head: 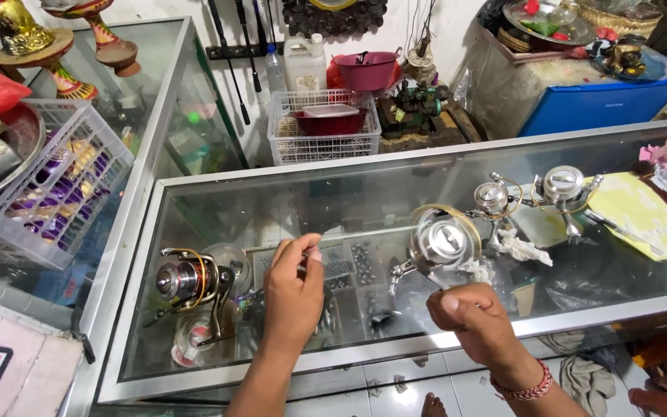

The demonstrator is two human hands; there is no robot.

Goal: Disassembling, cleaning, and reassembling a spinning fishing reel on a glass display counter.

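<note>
**Two hands over a glass counter of fishing reels**

A small, crowded shop room has a long glass counter with a metal rim. A second glass case runs off to the left.

The left hand is over the front part of the counter, near the middle. Its fingers are curled in and the thumb meets the fingertips in a tight pinch. What it pinches is too small to tell. A dark reel with a gold ring lies just to its left, near the front left corner.

The right hand is close to the front edge. It is closed into a loose fist with the thumb on top. Whether it holds something, I cannot tell. A red string band is around its wrist. A shiny silver reel sits just behind this hand, near a bit of white cloth. Two smaller silver reels stand farther back on the right, beside a yellow pad.

Behind the counter, a white wire basket holds a dark red bowl. A pink bucket stands behind it. On the left case, a white crate holds purple and gold packets. A round metal tray leans on the crate. Far back on the right is a blue box.
</note>
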